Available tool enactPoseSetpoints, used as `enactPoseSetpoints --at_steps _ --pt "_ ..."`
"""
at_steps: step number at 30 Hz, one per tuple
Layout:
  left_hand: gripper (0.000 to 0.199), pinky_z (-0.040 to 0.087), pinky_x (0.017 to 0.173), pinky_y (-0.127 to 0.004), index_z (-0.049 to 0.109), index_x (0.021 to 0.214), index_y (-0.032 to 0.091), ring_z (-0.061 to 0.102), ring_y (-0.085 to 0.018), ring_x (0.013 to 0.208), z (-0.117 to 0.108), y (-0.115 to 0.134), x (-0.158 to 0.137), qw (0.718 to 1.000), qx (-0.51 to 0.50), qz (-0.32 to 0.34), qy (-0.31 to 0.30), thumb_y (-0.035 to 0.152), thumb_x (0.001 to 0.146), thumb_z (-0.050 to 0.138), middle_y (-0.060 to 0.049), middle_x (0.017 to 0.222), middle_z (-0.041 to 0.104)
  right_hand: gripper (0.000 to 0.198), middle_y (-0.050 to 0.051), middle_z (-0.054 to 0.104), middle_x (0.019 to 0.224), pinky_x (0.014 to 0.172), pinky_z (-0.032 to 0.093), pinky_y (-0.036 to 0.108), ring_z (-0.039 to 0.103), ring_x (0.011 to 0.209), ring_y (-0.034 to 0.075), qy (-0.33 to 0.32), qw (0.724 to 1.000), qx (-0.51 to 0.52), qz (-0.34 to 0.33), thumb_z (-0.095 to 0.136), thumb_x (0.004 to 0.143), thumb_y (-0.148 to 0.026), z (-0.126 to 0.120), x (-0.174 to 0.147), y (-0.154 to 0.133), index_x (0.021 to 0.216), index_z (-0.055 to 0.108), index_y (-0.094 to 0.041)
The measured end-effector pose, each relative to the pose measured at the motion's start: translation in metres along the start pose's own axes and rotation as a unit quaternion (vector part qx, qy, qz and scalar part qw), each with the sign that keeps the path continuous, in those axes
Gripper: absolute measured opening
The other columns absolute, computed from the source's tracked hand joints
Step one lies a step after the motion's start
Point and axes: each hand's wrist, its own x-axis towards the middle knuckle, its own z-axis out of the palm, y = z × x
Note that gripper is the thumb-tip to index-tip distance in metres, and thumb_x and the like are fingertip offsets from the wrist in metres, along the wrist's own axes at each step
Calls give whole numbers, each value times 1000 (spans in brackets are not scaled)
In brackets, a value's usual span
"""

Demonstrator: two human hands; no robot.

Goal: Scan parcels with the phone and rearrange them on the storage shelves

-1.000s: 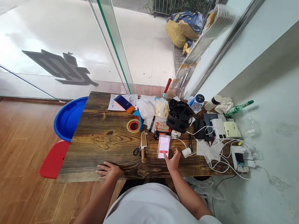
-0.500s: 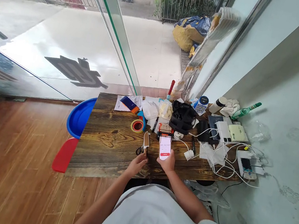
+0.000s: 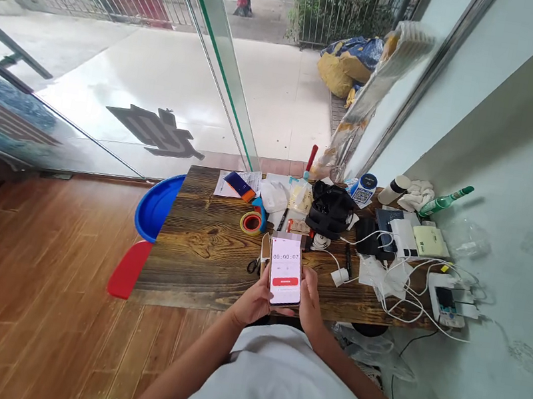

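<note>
A smartphone point(image 3: 285, 270) with a lit white screen, a running timer and a red button is held upright above the table's front edge. My left hand point(image 3: 254, 302) is closed on its lower left side, thumb by the screen. On its right edge my right hand point(image 3: 313, 305) is closed too. Partly behind the phone, a knife point(image 3: 266, 245) with a brownish blade shows just above my left fingers; whether they touch its handle I cannot tell. Black-handled scissors point(image 3: 252, 265) lie left of the knife.
On the wooden table point(image 3: 197, 256) are tape rolls point(image 3: 251, 223), a black bag point(image 3: 330, 209), a white charger point(image 3: 340, 276), tangled cables and a power strip point(image 3: 445, 301). A blue stool point(image 3: 156, 209) and a red one point(image 3: 128, 269) stand left. Glass panels are ahead, a wall right.
The phone has come up closer to me and now sits between both hands. My left hand has moved from the knife's handle to the phone. The view has shifted slightly left.
</note>
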Motion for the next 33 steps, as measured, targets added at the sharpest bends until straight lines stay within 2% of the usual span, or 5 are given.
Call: enactPoseSetpoints --at_steps 4,9,18,23,33 --pt "129 62 89 -42 -5 156 53 57 -33 130 7 1 -6 999 36 17 -19 -1 60 62 -3 162 36 61 9 67 125 107 49 52 59 123 31 -13 999 47 16 35 99 -71 1 0 -6 133 58 -26" --pt "132 62 88 -40 -3 156 54 60 -31 126 14 5 -5 998 47 28 -8 -4 59 65 -3 162 36 65 8 68 131 116 42 52 48 139 29 -18 997 73 24 36 97 -73 5 -2 -15 138 58 -27" --pt "130 60 94 -47 -6 156 52 53 -36 135 13 5 -6 995 86 46 -31 1 67 74 -6 163 35 62 6 59 145 120 37 52 39 147 28 -36 995 96 -3 41 99 -68 7 -2 -27 146 50 -29" --pt "130 61 93 -46 -5 156 53 53 -36 134 12 6 -8 996 78 41 -33 -2 66 71 -6 164 32 61 8 56 147 119 37 52 43 143 29 -30 995 97 -11 40 101 -65 9 0 -28 149 47 -28" --pt "130 62 89 -44 -6 156 52 54 -36 132 14 9 -7 996 79 41 -19 -2 66 71 -6 157 43 52 7 55 148 115 39 50 49 137 29 -17 995 98 -29 40 103 -59 12 5 -26 145 50 -30"
